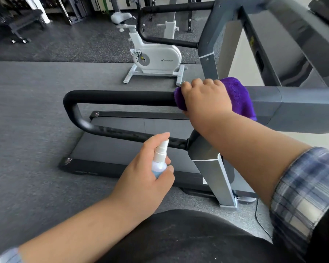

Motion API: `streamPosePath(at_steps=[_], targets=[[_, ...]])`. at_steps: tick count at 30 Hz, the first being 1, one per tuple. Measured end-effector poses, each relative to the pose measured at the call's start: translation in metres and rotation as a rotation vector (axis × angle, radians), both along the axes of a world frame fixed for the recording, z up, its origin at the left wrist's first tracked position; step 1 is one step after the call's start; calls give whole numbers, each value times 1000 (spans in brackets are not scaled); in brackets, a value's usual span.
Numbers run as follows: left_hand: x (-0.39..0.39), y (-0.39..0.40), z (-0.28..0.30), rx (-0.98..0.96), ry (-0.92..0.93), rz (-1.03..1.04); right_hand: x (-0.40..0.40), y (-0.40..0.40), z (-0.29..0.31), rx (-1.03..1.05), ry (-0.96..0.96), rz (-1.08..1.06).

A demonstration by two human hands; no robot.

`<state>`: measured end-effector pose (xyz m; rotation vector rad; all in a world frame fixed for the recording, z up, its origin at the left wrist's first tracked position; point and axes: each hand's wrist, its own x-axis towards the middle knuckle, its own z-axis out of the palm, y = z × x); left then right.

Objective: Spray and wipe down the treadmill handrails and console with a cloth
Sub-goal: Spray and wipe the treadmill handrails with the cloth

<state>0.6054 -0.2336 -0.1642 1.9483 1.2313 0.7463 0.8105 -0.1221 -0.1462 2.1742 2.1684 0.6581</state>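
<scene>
Gym floor. Speckled rubber flooring [74, 40], treadmill [141, 128] with black padded handrails [122, 96], white exercise bike [152, 54] just beyond it, weight bench [25, 21] and racks [72, 8] along the back wall.

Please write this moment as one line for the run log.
right hand: grips purple cloth on near handrail | left hand: holds spray bottle

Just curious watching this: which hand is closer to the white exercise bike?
Right. The right hand presses the purple cloth on the handrail, just below the white exercise bike. The left hand, holding the spray bottle, sits much lower.
</scene>
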Motion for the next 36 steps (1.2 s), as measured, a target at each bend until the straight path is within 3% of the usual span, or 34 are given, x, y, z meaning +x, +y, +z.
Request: streamPosePath(at_steps=[10,25,36], targets=[[-19,0,-5,-5,34,21,37,-14,17,-34,-39,11],[-72,16,-2,-17,45,40,-46,24,2,14,-7,-4],[-166,52,3,-4,36,79,-159,64,5,-67,27,33]])
